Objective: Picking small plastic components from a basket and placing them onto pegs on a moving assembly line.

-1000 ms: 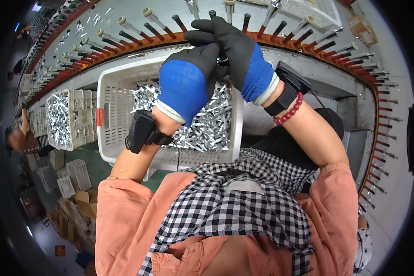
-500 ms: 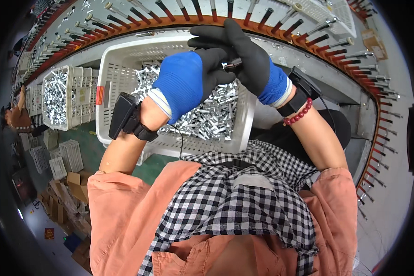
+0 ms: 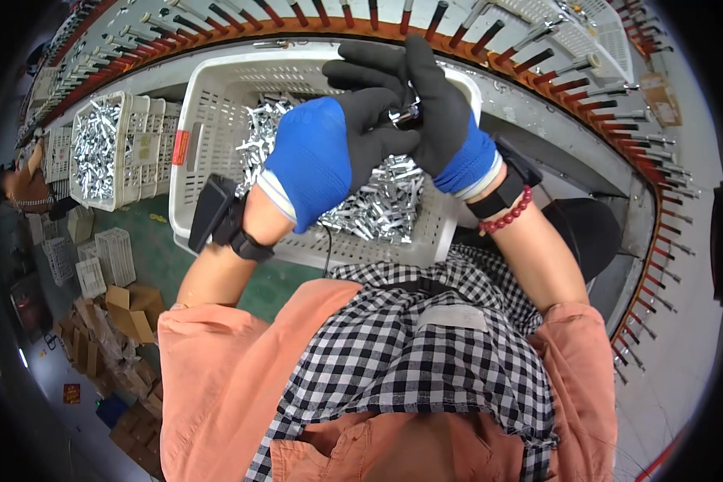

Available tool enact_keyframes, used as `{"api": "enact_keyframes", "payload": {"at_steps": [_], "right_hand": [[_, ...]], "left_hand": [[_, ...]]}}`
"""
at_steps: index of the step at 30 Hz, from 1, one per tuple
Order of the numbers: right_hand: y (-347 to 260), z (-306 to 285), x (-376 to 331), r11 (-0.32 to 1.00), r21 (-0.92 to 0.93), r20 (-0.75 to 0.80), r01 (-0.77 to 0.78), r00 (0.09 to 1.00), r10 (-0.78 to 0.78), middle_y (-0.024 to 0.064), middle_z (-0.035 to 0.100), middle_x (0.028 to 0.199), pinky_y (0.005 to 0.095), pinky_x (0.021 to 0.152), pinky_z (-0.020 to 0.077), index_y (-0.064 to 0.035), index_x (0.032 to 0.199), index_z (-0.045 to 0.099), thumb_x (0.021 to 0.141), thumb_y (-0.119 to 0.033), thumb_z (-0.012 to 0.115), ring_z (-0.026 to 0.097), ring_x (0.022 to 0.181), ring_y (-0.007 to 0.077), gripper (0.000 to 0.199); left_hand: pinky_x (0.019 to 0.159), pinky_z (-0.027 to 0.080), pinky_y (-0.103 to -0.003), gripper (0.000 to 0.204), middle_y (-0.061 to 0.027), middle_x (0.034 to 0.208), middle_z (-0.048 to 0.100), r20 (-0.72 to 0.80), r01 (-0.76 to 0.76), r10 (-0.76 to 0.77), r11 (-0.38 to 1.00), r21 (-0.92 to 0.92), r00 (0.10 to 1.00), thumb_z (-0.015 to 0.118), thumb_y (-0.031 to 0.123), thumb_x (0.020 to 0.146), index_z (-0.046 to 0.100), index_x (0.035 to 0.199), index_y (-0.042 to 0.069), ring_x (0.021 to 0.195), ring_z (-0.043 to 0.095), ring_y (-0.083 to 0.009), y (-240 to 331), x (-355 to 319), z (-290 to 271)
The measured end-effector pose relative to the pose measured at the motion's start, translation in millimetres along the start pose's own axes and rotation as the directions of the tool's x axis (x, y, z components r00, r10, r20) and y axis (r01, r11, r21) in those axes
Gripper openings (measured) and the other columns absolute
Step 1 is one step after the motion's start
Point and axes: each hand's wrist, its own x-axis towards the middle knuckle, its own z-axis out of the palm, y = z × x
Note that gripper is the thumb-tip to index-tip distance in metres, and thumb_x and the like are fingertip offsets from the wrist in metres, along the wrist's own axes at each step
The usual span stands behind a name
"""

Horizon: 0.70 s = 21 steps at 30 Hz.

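Since a second ago our hands sit higher over the white basket [image 3: 217, 88]. Both hands pinch one small metal part [image 3: 404, 113], left hand [image 3: 329, 157] and right hand [image 3: 438, 120] fingers clamped on it, its axis slanting up-right. An orange-red label [image 3: 181, 147] marks the basket's left wall.

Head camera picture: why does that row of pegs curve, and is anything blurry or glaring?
Head view: the fisheye lens bends the peg rail into an arc, with black corners round the rim; lighting is even, small glints sparkle on the metal parts in the white basket; the left hand and right hand look sharp.
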Motion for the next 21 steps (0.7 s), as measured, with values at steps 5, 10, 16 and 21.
{"api": "enact_keyframes", "payload": {"at_steps": [5,10,16,21], "right_hand": [[6.4,9.5,-7.5,0.991,-0.126,-0.020,0.037,0.999,-0.040,0.0216,0.061,0.141,0.0402,0.114,0.0467,0.0041,0.147,0.049,0.107,-0.066,0.027,0.061,0.130,0.0290,0.084],[10.7,20.8,-7.6,0.959,-0.268,-0.005,0.091,0.995,-0.096,0.0216,0.059,0.143,0.0401,0.115,0.0459,0.0038,0.148,0.047,0.106,-0.068,0.028,0.060,0.131,0.0293,0.085],[9.8,26.9,-10.2,0.992,-0.122,-0.049,-0.027,0.999,0.021,0.0189,0.061,0.143,0.0401,0.114,0.0470,0.0031,0.148,0.048,0.105,-0.068,0.030,0.060,0.131,0.0281,0.084],[7.6,30.6,-21.7,0.987,-0.162,-0.096,0.003,0.995,-0.019,0.0173,0.062,0.141,0.0394,0.113,0.0476,0.0014,0.147,0.050,0.106,-0.067,0.028,0.060,0.131,0.0274,0.082]], "left_hand": [[0.069,0.055,-0.035,0.035,-0.0162,0.096,0.075,-0.079,-0.120,0.132,0.984,0.133,0.988,0.079,0.023,0.088,0.073,0.119,0.008,0.082,0.074,-0.0259,-3.8,-14.1,-1.8],[0.067,0.055,-0.035,0.034,-0.0156,0.094,0.075,-0.123,-0.119,0.142,0.977,0.176,0.982,0.080,0.022,0.086,0.073,0.117,0.009,0.079,0.073,-0.0274,-9.3,-21.6,-3.0],[0.066,0.054,-0.036,0.036,-0.0150,0.089,0.074,-0.105,-0.102,0.119,0.983,0.156,0.987,0.080,0.022,0.086,0.072,0.119,0.009,0.076,0.072,-0.0282,-12.4,-28.0,1.7],[0.066,0.055,-0.036,0.037,-0.0147,0.086,0.073,-0.059,-0.173,0.187,0.967,0.186,0.981,0.080,0.022,0.085,0.072,0.120,0.010,0.075,0.071,-0.0290,-6.6,-26.3,4.6]]}}
